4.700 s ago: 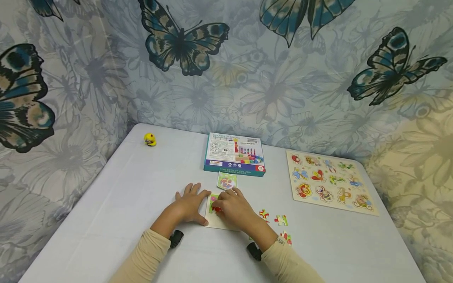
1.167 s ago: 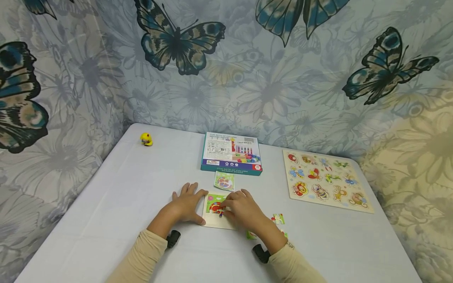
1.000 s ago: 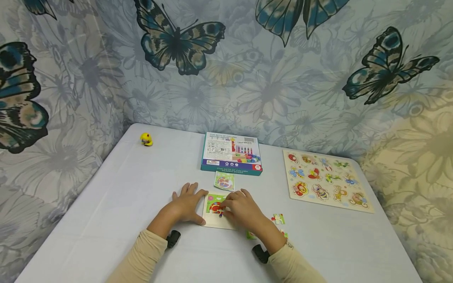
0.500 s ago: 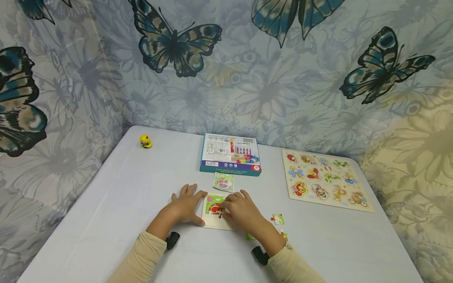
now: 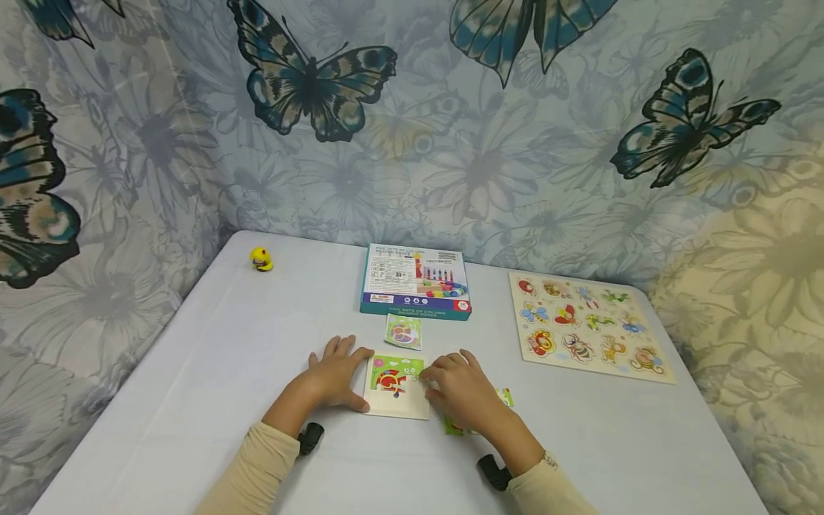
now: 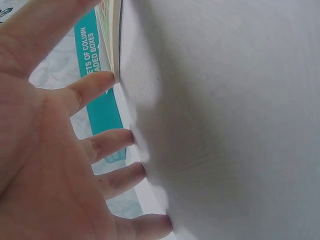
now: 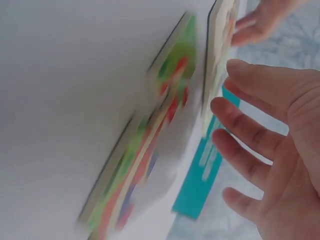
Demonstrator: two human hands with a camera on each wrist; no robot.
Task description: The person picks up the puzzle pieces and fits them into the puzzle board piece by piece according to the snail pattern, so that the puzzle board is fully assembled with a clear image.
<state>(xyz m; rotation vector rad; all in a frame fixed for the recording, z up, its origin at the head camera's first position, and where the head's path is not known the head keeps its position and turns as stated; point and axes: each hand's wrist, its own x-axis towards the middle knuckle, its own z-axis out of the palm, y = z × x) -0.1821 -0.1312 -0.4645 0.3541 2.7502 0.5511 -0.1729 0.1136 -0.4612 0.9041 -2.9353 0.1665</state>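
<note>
A small puzzle board point(image 5: 395, 408) lies in front of me, with joined jigsaw pieces point(image 5: 394, 373) in green and red across its upper part. My left hand point(image 5: 335, 375) is spread beside it, thumb and index finger touching its left edge; in the left wrist view the left hand point(image 6: 55, 145) has its fingertips down on the cloth. Just off the board's right edge, my right hand point(image 5: 465, 390) has loosely bent fingers. The right wrist view shows that right hand point(image 7: 280, 145) holding nothing. Loose jigsaw pieces point(image 7: 182, 50) lie near it, blurred and partly hidden by it in the head view.
A small picture card point(image 5: 403, 332) lies beyond the board, against a flat teal and white box point(image 5: 415, 282). To the right is a large wooden board point(image 5: 592, 325) with insect pictures. A yellow toy point(image 5: 261, 259) sits at the far left of the white-covered table point(image 5: 193, 400).
My right hand has let go at the joined pieces and moved right, off the board, uncovering their right part. A red piece once on the table is gone from there. My left hand stays put.
</note>
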